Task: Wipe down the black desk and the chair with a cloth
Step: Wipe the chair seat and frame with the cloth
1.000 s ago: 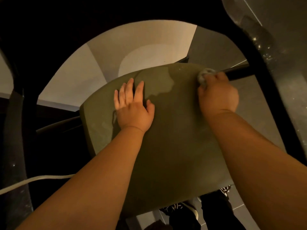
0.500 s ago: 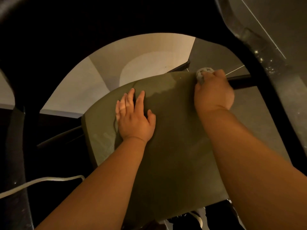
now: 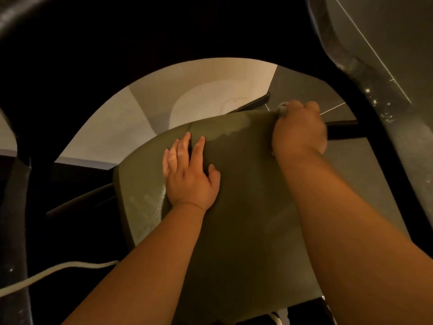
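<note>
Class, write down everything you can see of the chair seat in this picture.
The chair seat is an olive-green padded slab with rounded corners, looking like leatherette. A paler patch marks its far edge, faint streaks its left side. The left hand lies flat on it; the right hand grips a pale cloth at its far right corner.

no readable text, labels, brands or numbers anywhere in view; too dim and blurred for any marks

floor: grey tiled floor (image 3: 300, 90), thin pale grout lines, upper right | wall: cream wall panel (image 3: 164, 109), rounded brighter patch on it | cable: white cord (image 3: 77, 264), lower left | light: dim, warm
</note>
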A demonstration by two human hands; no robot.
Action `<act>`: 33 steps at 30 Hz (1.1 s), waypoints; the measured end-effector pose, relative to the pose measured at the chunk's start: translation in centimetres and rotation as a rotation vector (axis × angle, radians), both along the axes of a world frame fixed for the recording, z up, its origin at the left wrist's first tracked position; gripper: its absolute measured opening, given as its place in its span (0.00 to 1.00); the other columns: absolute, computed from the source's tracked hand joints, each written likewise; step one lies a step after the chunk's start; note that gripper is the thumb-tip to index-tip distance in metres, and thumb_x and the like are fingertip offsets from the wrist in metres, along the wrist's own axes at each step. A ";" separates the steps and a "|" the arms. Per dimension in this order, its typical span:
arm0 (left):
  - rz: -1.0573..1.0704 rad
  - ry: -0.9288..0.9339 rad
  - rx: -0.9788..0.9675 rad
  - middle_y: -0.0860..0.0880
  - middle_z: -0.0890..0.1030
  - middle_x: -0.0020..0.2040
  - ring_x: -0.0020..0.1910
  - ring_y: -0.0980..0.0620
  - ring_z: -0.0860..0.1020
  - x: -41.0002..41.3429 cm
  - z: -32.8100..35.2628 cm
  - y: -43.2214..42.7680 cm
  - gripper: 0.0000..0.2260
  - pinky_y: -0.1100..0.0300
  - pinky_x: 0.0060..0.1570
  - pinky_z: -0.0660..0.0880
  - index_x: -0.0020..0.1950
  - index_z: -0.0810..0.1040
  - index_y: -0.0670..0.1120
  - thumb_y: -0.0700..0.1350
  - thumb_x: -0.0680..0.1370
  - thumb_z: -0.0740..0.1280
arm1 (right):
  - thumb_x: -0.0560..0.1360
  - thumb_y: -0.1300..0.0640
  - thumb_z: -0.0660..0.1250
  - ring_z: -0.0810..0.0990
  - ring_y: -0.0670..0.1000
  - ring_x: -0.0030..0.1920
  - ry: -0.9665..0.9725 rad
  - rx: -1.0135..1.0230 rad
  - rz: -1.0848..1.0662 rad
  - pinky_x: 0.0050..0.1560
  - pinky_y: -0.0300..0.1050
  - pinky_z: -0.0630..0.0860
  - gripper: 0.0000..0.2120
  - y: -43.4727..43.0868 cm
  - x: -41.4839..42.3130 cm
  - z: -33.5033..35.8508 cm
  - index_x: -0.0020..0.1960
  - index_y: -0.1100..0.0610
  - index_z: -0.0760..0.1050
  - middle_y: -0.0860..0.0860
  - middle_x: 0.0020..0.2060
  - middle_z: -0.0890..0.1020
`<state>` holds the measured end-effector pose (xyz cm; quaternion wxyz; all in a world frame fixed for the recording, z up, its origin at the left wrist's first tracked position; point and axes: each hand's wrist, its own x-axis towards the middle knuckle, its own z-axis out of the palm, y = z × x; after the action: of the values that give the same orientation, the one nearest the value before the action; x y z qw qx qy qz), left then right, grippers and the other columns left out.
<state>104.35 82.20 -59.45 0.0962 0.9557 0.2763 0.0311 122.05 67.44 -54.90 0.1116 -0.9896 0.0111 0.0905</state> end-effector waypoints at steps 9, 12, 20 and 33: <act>0.001 0.016 -0.007 0.46 0.60 0.83 0.82 0.42 0.56 0.1 0.1 -0.1 0.30 0.42 0.82 0.48 0.81 0.64 0.52 0.56 0.78 0.59 | 0.83 0.48 0.54 0.78 0.53 0.53 0.091 0.242 0.626 0.47 0.47 0.72 0.16 5.4 -1.5 -0.4 0.63 0.48 0.77 0.52 0.58 0.75; 0.003 0.004 -0.007 0.46 0.60 0.83 0.82 0.42 0.56 0.0 0.2 0.0 0.30 0.43 0.83 0.47 0.80 0.65 0.52 0.55 0.78 0.60 | 0.83 0.56 0.59 0.77 0.55 0.52 0.064 0.121 0.537 0.47 0.49 0.73 0.15 3.5 -0.2 0.0 0.67 0.51 0.75 0.54 0.62 0.73; -0.007 0.002 -0.008 0.46 0.60 0.82 0.82 0.42 0.56 0.0 0.2 0.1 0.30 0.43 0.82 0.47 0.80 0.66 0.51 0.55 0.78 0.62 | 0.81 0.59 0.60 0.79 0.58 0.55 0.034 0.135 0.422 0.48 0.49 0.75 0.16 5.7 -2.1 -0.2 0.67 0.53 0.75 0.57 0.62 0.75; -0.006 0.010 -0.017 0.46 0.61 0.82 0.82 0.42 0.57 0.1 0.3 0.1 0.29 0.41 0.82 0.51 0.79 0.67 0.51 0.55 0.79 0.62 | 0.81 0.57 0.64 0.80 0.65 0.43 -0.099 0.070 0.112 0.38 0.48 0.68 0.13 -5.4 -6.9 -1.1 0.63 0.57 0.79 0.58 0.65 0.76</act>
<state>104.47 82.35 -59.11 0.1028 0.9558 0.2743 0.0237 115.19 62.07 -56.03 0.1413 -0.9874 -0.0528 0.0481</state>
